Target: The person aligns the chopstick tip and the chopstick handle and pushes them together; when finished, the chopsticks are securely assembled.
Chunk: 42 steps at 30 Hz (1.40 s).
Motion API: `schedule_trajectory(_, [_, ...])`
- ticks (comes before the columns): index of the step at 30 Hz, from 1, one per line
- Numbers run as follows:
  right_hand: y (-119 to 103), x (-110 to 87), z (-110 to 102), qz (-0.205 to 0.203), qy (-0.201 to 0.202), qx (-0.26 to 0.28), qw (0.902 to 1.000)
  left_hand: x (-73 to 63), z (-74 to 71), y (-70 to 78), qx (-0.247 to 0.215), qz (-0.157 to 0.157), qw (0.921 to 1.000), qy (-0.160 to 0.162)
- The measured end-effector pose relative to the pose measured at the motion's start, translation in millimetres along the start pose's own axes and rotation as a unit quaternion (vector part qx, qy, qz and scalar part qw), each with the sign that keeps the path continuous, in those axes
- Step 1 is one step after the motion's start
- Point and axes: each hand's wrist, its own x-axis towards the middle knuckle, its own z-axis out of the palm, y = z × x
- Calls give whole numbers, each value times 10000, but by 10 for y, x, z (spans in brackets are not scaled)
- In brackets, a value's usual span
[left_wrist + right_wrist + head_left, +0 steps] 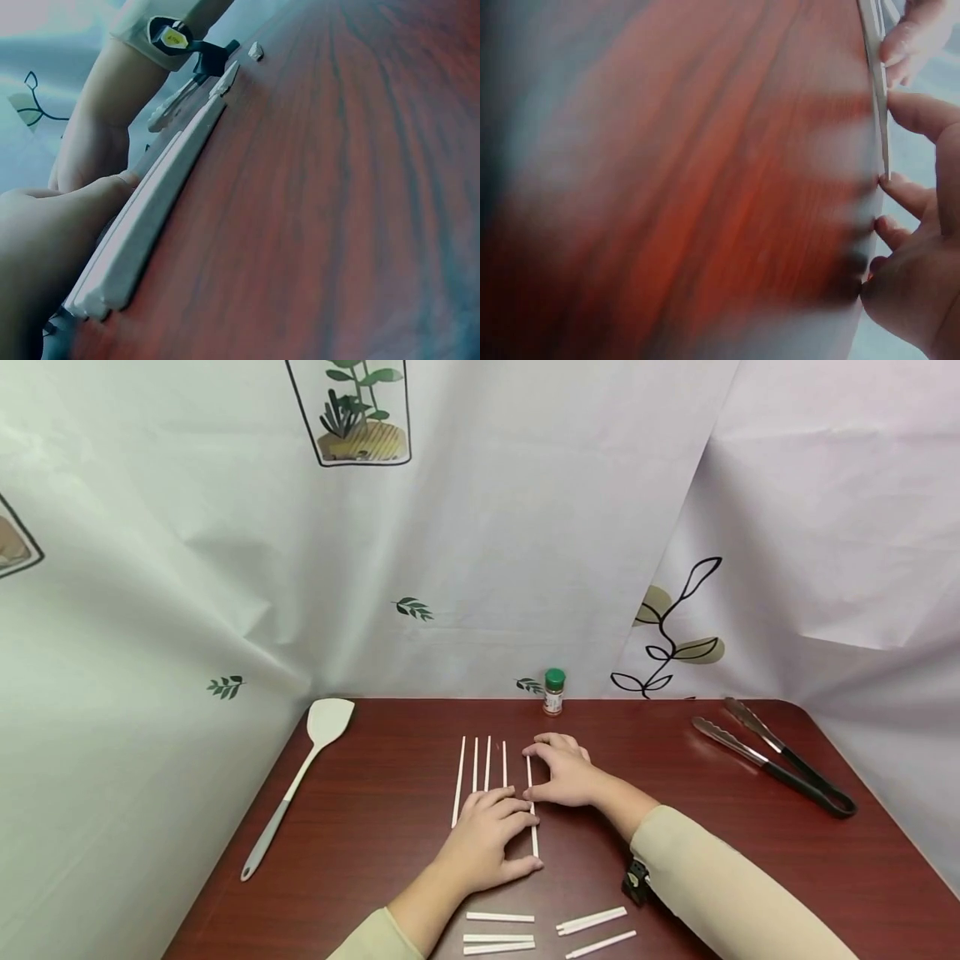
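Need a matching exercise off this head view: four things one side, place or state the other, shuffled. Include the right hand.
1. Spatula
2. Tongs
3. Jar
4. Right hand

A. Near the back edge of the table, green cap
B. At the far end of a long white stick
C. Left side of the table, white head
D. Right side of the table, black handles

Pairs: 1-C, 2-D, 3-A, 4-B

– Any lettering you can read?
– None. The green-capped jar by the table's back edge carries a label
– And what does that say?
– Its marks are too small to make out from the head view
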Motion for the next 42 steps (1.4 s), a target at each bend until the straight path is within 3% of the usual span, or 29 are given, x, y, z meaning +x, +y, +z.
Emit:
schedule_trajectory(7, [-2, 45, 42, 259, 49, -141, 9996, 6, 14, -80, 52, -249, 9996, -79])
schedule_trajectory(12, [-25, 53, 81, 315, 233, -164, 9991, 5, 21, -127, -5, -274, 9996, 51])
schedule_trajectory(27, [6, 70, 184, 442, 668, -85, 9967, 26, 5, -109, 93, -449, 9989, -25])
schedule_trajectory(42, [4, 50, 165, 421, 720, 2, 9965, 38, 23, -107, 62, -414, 9991, 79])
